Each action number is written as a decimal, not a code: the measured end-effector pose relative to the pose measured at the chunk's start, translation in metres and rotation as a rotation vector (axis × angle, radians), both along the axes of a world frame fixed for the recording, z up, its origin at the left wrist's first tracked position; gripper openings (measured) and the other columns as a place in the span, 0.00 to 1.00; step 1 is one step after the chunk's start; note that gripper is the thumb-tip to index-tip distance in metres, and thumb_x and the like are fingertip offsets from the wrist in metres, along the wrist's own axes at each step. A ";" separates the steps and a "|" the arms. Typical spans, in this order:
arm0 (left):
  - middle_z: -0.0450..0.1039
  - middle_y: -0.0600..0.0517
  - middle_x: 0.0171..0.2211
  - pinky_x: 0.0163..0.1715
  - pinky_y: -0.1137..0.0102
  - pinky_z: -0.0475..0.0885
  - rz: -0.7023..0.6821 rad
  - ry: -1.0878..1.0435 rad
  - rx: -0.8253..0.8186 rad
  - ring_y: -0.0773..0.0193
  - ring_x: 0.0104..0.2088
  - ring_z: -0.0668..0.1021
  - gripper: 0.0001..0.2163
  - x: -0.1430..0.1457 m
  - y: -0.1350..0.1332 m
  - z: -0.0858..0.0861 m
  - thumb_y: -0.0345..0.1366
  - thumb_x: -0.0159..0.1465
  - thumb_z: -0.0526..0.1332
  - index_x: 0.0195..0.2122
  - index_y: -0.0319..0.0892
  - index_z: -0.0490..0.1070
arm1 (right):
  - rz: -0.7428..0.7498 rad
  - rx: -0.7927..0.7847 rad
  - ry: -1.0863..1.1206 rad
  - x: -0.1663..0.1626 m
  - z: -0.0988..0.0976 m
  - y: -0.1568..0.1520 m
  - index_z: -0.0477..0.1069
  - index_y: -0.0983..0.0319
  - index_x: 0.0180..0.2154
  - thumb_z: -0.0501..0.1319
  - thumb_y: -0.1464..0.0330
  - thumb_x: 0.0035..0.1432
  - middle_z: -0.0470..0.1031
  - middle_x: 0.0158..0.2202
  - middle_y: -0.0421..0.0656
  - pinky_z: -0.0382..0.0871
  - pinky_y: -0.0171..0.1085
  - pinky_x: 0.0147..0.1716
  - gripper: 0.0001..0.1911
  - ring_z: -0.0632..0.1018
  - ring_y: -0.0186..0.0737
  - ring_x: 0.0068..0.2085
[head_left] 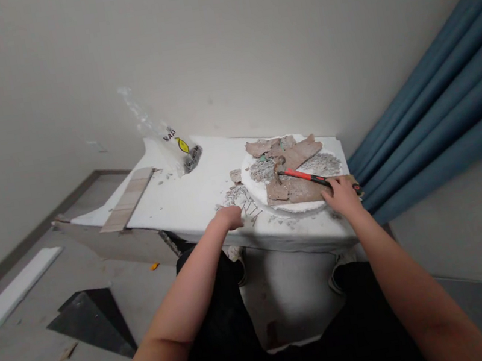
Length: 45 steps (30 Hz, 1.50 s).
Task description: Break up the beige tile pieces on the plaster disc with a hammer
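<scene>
My right hand (341,195) is closed around the end of the handle of a hammer (302,175). The red and black handle runs up and left from my grip, and the metal head rests among the broken tile pieces (296,153). Those flat brownish pieces lie on a round white disc (256,193) at the right end of the white counter (188,195), with patches of grey crumbs between them. My left hand (230,217) is curled into a loose fist and rests on the counter near its front edge, just left of the disc. It sits beside a small scatter of grey rubble (236,195), and I cannot tell whether it holds anything. Further back on the left, a crumpled clear plastic bag (171,146) with a yellow mark stands up from the counter. A long pale tile strip (129,201) lies across the counter's left end. A blue curtain (440,112) hangs to my right. On the floor to my left lie a dark triangular piece (91,317) and a white strip (12,296).
</scene>
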<state>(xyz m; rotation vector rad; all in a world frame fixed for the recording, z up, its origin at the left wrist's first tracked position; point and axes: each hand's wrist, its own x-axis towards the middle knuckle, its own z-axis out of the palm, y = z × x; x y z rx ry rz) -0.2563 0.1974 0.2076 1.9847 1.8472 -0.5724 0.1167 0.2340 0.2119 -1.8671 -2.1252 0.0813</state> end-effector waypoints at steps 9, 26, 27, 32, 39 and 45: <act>0.72 0.41 0.60 0.50 0.69 0.72 0.194 0.038 0.230 0.53 0.56 0.77 0.20 -0.027 0.045 -0.029 0.34 0.68 0.56 0.60 0.42 0.72 | 0.033 0.050 0.116 0.003 0.001 -0.006 0.72 0.64 0.59 0.58 0.61 0.63 0.68 0.57 0.58 0.66 0.53 0.58 0.25 0.70 0.59 0.58; 0.72 0.41 0.55 0.43 0.69 0.70 0.197 0.059 0.299 0.53 0.50 0.78 0.17 -0.025 0.070 -0.050 0.40 0.70 0.53 0.53 0.40 0.75 | 0.026 0.060 0.238 0.022 0.009 -0.006 0.75 0.61 0.55 0.59 0.62 0.63 0.71 0.51 0.54 0.65 0.50 0.60 0.21 0.72 0.54 0.56; 0.72 0.41 0.55 0.43 0.69 0.70 0.214 0.066 0.301 0.52 0.50 0.78 0.18 -0.025 0.070 -0.049 0.41 0.70 0.53 0.53 0.39 0.75 | 0.028 0.063 0.239 0.024 0.009 -0.005 0.75 0.61 0.55 0.58 0.61 0.63 0.71 0.51 0.54 0.65 0.49 0.60 0.21 0.72 0.54 0.56; 0.71 0.40 0.55 0.43 0.69 0.70 0.221 0.102 0.288 0.52 0.49 0.78 0.19 -0.020 0.074 -0.049 0.42 0.69 0.55 0.54 0.38 0.75 | 0.038 0.050 0.208 0.029 0.005 0.004 0.76 0.62 0.54 0.59 0.61 0.64 0.71 0.50 0.54 0.65 0.48 0.60 0.21 0.73 0.54 0.55; 0.71 0.39 0.56 0.45 0.67 0.70 0.159 0.082 0.298 0.52 0.49 0.78 0.16 -0.019 0.080 -0.059 0.33 0.69 0.52 0.53 0.38 0.75 | 0.068 -0.049 0.066 0.029 0.000 0.024 0.75 0.63 0.56 0.59 0.61 0.65 0.72 0.52 0.56 0.67 0.48 0.56 0.22 0.73 0.56 0.54; 0.74 0.39 0.53 0.42 0.67 0.70 0.225 0.038 0.390 0.52 0.48 0.79 0.12 -0.022 0.081 -0.052 0.35 0.67 0.56 0.48 0.39 0.73 | 0.061 -0.090 -0.011 0.024 0.000 0.022 0.74 0.61 0.58 0.59 0.62 0.65 0.73 0.53 0.55 0.67 0.47 0.54 0.22 0.73 0.57 0.55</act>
